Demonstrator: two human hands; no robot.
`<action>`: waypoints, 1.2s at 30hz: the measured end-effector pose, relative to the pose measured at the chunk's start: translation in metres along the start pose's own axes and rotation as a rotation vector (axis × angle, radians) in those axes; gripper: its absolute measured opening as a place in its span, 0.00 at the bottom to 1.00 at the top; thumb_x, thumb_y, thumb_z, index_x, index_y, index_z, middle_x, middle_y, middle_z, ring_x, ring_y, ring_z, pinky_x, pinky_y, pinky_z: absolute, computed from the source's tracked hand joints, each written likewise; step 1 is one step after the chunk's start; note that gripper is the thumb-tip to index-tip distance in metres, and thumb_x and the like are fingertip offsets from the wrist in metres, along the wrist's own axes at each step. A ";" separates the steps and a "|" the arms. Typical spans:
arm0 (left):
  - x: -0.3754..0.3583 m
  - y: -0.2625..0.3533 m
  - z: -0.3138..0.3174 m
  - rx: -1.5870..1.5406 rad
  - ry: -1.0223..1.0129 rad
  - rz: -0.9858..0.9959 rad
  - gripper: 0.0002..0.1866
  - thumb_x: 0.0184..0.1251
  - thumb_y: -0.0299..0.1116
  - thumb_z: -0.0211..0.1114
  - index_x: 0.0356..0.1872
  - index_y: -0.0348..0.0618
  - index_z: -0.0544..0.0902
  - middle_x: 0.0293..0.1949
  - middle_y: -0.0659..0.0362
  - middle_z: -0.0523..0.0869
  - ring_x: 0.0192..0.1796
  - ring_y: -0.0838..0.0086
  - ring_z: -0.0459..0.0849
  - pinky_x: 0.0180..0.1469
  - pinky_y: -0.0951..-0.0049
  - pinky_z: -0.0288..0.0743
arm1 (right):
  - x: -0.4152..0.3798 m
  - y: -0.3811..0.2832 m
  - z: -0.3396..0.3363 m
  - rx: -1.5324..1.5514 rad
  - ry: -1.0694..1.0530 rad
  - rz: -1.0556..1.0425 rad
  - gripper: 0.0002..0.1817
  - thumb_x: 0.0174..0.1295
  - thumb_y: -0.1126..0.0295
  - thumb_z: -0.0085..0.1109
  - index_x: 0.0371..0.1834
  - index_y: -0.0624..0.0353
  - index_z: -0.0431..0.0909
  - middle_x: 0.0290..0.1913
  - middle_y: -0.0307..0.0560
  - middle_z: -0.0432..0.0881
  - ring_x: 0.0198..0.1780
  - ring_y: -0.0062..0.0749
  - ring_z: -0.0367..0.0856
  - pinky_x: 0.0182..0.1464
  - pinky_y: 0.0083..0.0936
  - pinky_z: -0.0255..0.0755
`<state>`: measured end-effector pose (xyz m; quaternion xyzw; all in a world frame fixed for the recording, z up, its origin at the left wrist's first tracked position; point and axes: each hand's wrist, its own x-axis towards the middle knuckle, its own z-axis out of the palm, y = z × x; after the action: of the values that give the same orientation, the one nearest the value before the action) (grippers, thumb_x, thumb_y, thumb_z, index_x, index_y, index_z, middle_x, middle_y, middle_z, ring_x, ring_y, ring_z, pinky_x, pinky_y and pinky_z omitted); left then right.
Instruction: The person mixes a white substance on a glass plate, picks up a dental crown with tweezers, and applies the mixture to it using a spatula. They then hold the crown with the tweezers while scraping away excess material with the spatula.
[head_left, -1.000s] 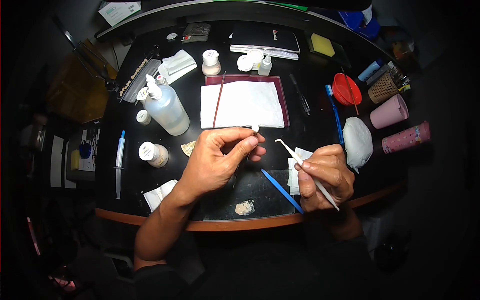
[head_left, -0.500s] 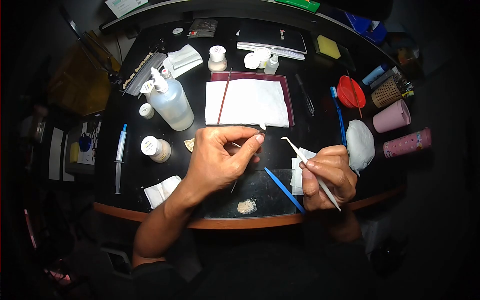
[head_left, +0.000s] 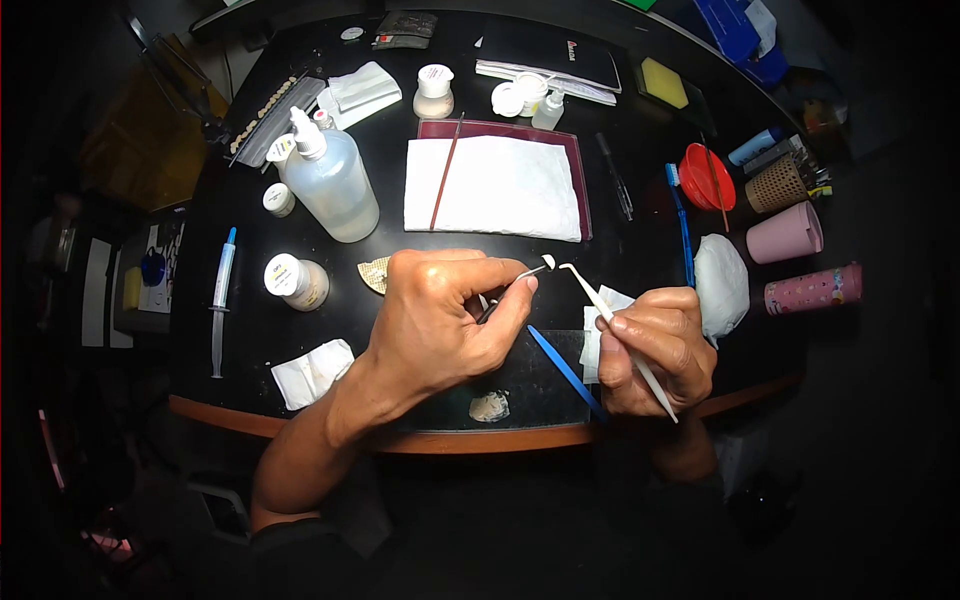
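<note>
My left hand (head_left: 435,320) is closed in a pinch around a slim metal tool (head_left: 533,271), most of it hidden by the fingers. At its tip sits a small white tooth-like piece (head_left: 548,261). My right hand (head_left: 665,350) grips a white dental instrument (head_left: 592,293) like a pen, its hooked tip just right of the piece and apart from it. Below and between the hands lie a blue stick-like tool (head_left: 560,360) and a glass slab (head_left: 550,405) bearing a beige paste patch (head_left: 490,406). A folded tissue (head_left: 590,355) is partly behind my right hand.
Beyond the hands lies white paper (head_left: 500,190) with a red brush (head_left: 447,180) on it. Left stand a spray bottle (head_left: 335,190), a jar (head_left: 297,281) and a syringe (head_left: 223,300). Right are a toothbrush (head_left: 681,220), red bowl (head_left: 695,175), white bundle (head_left: 720,285) and pink cup (head_left: 783,234).
The white piece at my left hand's tool tip has shifted right and is closer to the white instrument's tip. More of the metal tool shows. The view has shifted slightly.
</note>
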<state>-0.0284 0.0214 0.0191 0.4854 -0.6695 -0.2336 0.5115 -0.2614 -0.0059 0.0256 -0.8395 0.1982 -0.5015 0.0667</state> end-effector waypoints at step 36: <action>-0.001 0.000 0.000 -0.053 -0.015 -0.033 0.04 0.65 0.24 0.76 0.35 0.32 0.94 0.19 0.57 0.88 0.17 0.86 0.78 0.20 0.79 0.63 | -0.001 0.002 0.003 0.020 -0.016 -0.021 0.13 0.56 0.79 0.77 0.45 0.60 0.89 0.38 0.42 0.91 0.37 0.33 0.83 0.38 0.25 0.78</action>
<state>-0.0280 0.0227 0.0186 0.4810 -0.6587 -0.2633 0.5152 -0.2599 -0.0079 0.0227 -0.8448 0.1836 -0.4974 0.0714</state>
